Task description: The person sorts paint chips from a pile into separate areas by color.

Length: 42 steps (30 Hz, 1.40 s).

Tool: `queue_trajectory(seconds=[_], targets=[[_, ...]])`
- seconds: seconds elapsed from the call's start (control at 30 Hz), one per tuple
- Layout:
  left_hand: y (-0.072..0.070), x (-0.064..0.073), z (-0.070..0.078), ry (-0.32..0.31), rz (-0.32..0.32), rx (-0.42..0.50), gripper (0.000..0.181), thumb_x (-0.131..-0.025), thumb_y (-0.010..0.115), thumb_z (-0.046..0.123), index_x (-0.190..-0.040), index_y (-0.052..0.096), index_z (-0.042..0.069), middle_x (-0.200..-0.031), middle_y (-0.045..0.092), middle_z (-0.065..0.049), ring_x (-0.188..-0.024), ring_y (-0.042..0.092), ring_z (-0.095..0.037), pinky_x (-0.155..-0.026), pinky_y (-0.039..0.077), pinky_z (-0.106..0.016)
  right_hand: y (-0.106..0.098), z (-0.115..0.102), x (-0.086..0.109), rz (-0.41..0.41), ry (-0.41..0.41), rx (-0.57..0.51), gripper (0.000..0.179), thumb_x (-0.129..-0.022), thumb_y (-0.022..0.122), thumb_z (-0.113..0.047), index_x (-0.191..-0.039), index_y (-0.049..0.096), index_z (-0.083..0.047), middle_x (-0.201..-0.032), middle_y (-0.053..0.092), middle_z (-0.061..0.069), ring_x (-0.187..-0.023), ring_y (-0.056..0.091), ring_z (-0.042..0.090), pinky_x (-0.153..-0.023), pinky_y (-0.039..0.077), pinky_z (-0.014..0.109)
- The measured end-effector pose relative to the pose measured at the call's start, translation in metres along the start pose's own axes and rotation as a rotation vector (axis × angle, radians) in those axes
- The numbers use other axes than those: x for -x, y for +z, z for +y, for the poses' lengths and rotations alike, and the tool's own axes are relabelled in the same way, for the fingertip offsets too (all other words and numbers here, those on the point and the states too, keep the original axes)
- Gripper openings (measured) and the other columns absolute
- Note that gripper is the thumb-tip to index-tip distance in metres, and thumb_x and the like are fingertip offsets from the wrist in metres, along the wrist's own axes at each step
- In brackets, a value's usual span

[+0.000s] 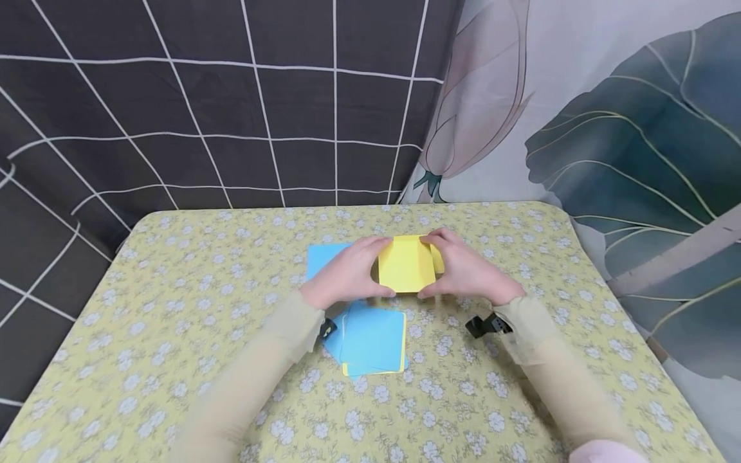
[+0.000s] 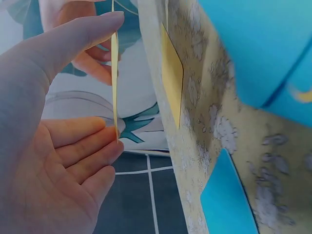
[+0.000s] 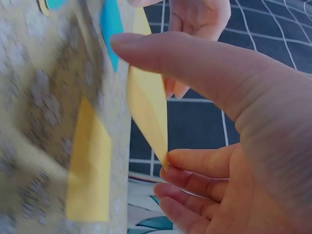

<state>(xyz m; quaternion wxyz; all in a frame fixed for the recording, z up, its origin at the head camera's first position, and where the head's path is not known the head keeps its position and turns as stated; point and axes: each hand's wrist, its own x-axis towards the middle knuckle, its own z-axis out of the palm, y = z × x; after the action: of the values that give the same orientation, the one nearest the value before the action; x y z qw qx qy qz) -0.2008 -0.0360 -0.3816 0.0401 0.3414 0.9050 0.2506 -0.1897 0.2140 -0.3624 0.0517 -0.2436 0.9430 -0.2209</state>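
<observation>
Both hands hold a square yellow sheet of paper (image 1: 406, 263) by its opposite sides, lifted over the table. My left hand (image 1: 350, 273) pinches the left side, thumb at the near corner and fingers at the far corner. On the other side, my right hand (image 1: 463, 273) grips the same way. In the left wrist view the sheet (image 2: 115, 87) appears edge-on as a thin strip. A second yellow paper (image 3: 90, 170) lies flat on the table below the right hand. A blue paper (image 1: 323, 257) lies flat beyond the left hand, which partly covers it.
An uneven pile of blue papers (image 1: 373, 337), with yellow edges peeking out, lies nearer the body. The table wears a yellow floral cloth (image 1: 197, 347). Behind it hang a dark grid-patterned cloth (image 1: 220, 103) and a flower-printed curtain (image 1: 579, 71).
</observation>
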Motion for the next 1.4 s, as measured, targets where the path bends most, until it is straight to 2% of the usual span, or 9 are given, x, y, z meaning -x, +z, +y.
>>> queue_trajectory(seconds=[0.13,0.27,0.4,0.57,0.83,1.1,1.27,1.4], targets=[[-0.001,-0.017,-0.003,-0.012,0.011,0.002,0.099,-0.076,0.089,0.039,-0.152,0.041,-0.003,-0.153,0.046,-0.014,-0.137,0.045,-0.026,-0.114,0.037,-0.035,-0.01,0.01,-0.015,-0.014,0.011,-0.014,0.106,-0.06,0.099,-0.028,-0.144,0.047,0.01,-0.135,0.047,0.02,-0.117,0.05,0.036,-0.1,0.05,0.053],[-0.001,-0.034,-0.005,-0.039,0.015,-0.003,0.097,-0.077,0.089,0.039,-0.152,0.042,-0.001,-0.153,0.046,-0.013,-0.138,0.044,-0.025,-0.114,0.037,-0.034,-0.017,0.024,-0.029,-0.051,0.047,-0.035,0.103,-0.062,0.097,-0.025,-0.146,0.046,0.008,-0.137,0.044,0.021,-0.123,0.049,0.041,-0.104,0.046,0.056],[0.003,-0.048,-0.006,-0.068,-0.007,-0.003,0.097,-0.078,0.087,0.04,-0.153,0.041,-0.001,-0.154,0.045,-0.012,-0.139,0.043,-0.025,-0.115,0.036,-0.034,-0.02,0.035,-0.037,-0.08,0.082,-0.023,0.101,-0.063,0.095,-0.024,-0.146,0.046,0.008,-0.14,0.043,0.023,-0.126,0.047,0.043,-0.104,0.045,0.058],[0.014,-0.059,-0.01,-0.101,-0.044,0.008,0.097,-0.08,0.086,0.04,-0.154,0.038,-0.001,-0.156,0.042,-0.013,-0.142,0.04,-0.027,-0.117,0.034,-0.036,-0.016,0.045,-0.043,-0.1,0.128,-0.043,0.101,-0.062,0.095,-0.02,-0.147,0.046,0.007,-0.143,0.042,0.023,-0.126,0.047,0.042,-0.105,0.044,0.059],[0.033,-0.068,-0.013,-0.102,-0.095,0.027,0.091,-0.08,0.087,0.038,-0.151,0.043,0.001,-0.148,0.049,-0.012,-0.125,0.052,-0.023,-0.108,0.043,-0.032,0.001,0.062,-0.044,-0.151,0.189,-0.083,0.104,-0.064,0.096,-0.023,-0.148,0.043,0.008,-0.144,0.04,0.026,-0.125,0.045,0.041,-0.109,0.04,0.058],[0.038,-0.071,-0.014,-0.127,-0.13,0.01,0.095,-0.082,0.084,0.039,-0.155,0.037,0.0,-0.151,0.046,-0.013,-0.132,0.048,-0.024,-0.112,0.039,-0.033,0.006,0.07,-0.044,-0.175,0.214,-0.074,0.103,-0.066,0.095,-0.025,-0.149,0.043,0.007,-0.146,0.037,0.026,-0.127,0.042,0.041,-0.109,0.039,0.06],[0.037,-0.07,-0.014,-0.135,-0.134,-0.001,0.095,-0.081,0.084,0.04,-0.154,0.038,0.001,-0.151,0.047,-0.011,-0.131,0.048,-0.024,-0.111,0.04,-0.034,0.007,0.072,-0.045,-0.184,0.22,-0.084,0.104,-0.066,0.094,-0.025,-0.15,0.042,0.007,-0.145,0.036,0.025,-0.126,0.042,0.04,-0.108,0.04,0.06],[0.036,-0.071,-0.013,-0.127,-0.125,0.004,0.097,-0.08,0.084,0.042,-0.155,0.036,0.002,-0.154,0.043,-0.011,-0.136,0.044,-0.024,-0.114,0.036,-0.034,0.004,0.07,-0.044,-0.171,0.214,-0.094,0.108,-0.066,0.095,-0.028,-0.152,0.039,0.007,-0.148,0.036,0.026,-0.13,0.041,0.042,-0.109,0.038,0.061]])
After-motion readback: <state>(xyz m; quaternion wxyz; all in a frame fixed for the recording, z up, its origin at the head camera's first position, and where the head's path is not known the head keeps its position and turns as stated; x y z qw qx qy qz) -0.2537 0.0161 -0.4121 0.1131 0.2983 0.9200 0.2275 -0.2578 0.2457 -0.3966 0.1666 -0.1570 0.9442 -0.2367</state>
